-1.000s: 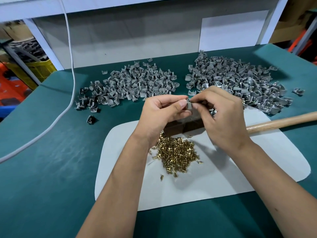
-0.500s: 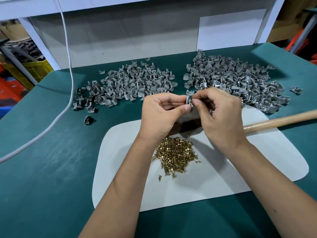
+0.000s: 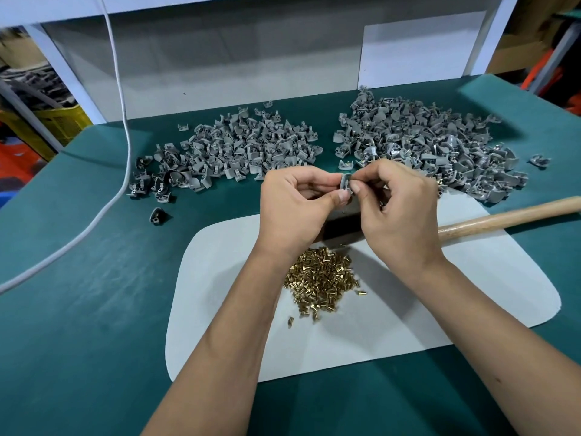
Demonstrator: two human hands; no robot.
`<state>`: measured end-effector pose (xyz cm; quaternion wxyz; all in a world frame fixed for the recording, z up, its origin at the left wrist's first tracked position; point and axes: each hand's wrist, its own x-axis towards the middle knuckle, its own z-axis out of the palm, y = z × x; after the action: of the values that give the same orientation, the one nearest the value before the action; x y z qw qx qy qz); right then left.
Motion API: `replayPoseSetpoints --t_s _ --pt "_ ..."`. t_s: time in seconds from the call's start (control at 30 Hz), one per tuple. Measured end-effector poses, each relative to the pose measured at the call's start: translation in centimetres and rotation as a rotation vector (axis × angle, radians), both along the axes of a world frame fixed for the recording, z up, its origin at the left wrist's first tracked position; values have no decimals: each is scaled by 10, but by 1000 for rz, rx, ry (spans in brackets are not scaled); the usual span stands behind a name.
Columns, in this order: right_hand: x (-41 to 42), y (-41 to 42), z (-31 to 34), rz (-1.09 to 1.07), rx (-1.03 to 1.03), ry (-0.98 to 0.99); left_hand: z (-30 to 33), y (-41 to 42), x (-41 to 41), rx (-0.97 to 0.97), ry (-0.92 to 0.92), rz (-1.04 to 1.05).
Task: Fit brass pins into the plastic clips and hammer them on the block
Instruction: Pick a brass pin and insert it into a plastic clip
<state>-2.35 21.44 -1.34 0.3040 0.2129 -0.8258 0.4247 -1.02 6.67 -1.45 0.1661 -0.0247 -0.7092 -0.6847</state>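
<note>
A: Grey plastic, one clip, is what we see pinched between thumb and forefinger of the left hand; the right hand nips its other edge with curled fingers.

B: Beneath the fingers we find the dark block, half hidden; nearer us, brass pins heaped on a white mat.

A: Beyond the fingers lie two clip piles; rightward, a wooden handle.

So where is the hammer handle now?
The hammer handle lies at the right of the head view, over the white mat, behind the right hand.
</note>
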Motion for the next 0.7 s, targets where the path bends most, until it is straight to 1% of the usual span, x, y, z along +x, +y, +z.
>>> replayPoseSetpoints --t_s 0.2,0.37,0.47,0.57,0.7 --pt "-2 0 -1 52 -87 -74 1 -2 1 8 22 -40" --pt "-5 3 -2 77 -102 -113 1 -3 1 -12 39 -43" --pt "-7 4 -3 87 -80 -160 2 -2 1 -87 32 -10" --pt "-10 7 -1 116 -60 -233 2 4 1 -243 59 72" --pt "-19 24 18 268 39 -320 3 1 2 -349 147 154"
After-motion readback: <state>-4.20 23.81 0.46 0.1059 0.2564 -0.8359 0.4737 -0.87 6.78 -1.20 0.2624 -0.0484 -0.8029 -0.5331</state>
